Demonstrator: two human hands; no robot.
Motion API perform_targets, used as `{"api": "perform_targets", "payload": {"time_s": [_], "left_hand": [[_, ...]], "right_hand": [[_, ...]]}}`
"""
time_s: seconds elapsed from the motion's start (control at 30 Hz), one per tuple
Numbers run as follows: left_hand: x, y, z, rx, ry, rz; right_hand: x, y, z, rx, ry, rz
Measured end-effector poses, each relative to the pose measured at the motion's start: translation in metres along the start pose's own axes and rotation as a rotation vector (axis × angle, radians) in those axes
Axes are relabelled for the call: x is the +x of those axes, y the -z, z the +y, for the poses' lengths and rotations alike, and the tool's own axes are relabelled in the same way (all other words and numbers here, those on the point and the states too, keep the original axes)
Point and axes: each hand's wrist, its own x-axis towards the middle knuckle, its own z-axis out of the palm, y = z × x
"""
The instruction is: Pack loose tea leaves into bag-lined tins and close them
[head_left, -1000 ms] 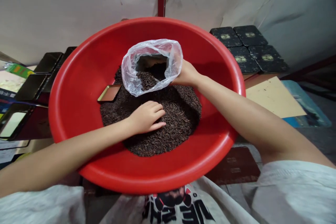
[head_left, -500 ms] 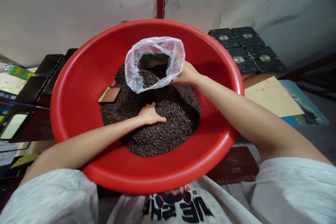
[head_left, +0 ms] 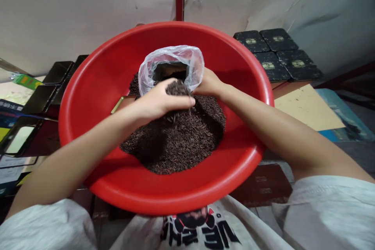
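A big red plastic basin (head_left: 88,86) holds a heap of dark loose tea leaves (head_left: 178,140). My left hand (head_left: 159,101) is closed round a handful of the leaves, lifted just in front of the mouth of a clear plastic bag (head_left: 171,64); a few leaves drop from it. My right hand (head_left: 208,84) grips the bag's right edge and keeps it open over the heap. The bag has dark leaves inside. A small metal tin lid (head_left: 118,103) lies at the heap's left side, mostly hidden behind my left forearm.
Black tins (head_left: 277,52) are stacked at the back right and more black tins (head_left: 55,76) at the left. A yellowish board (head_left: 307,107) lies right of the basin. A peeling wall stands close behind.
My left hand dug into the heap, closed on leaves and rose up towards the bag's mouth. The right hand and the bag stayed almost still.
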Motion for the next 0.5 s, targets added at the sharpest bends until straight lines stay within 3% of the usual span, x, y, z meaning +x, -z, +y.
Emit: {"api": "perform_targets", "payload": {"time_s": [0.1, 0.27, 0.37, 0.5], "left_hand": [[0.020, 0.013, 0.008, 0.122, -0.166, 0.091], [0.060, 0.019, -0.012, 0.428, -0.287, 0.375], [0.069, 0.020, -0.017, 0.468, -0.283, 0.298], [0.062, 0.023, -0.009, 0.488, -0.272, 0.145]], "right_hand": [[0.000, 0.000, -0.002, -0.007, 0.020, 0.005], [0.000, -0.003, 0.003, -0.038, 0.009, 0.033], [0.002, -0.004, 0.007, -0.038, -0.011, 0.018], [0.003, -0.004, 0.014, -0.023, -0.005, 0.014]]}}
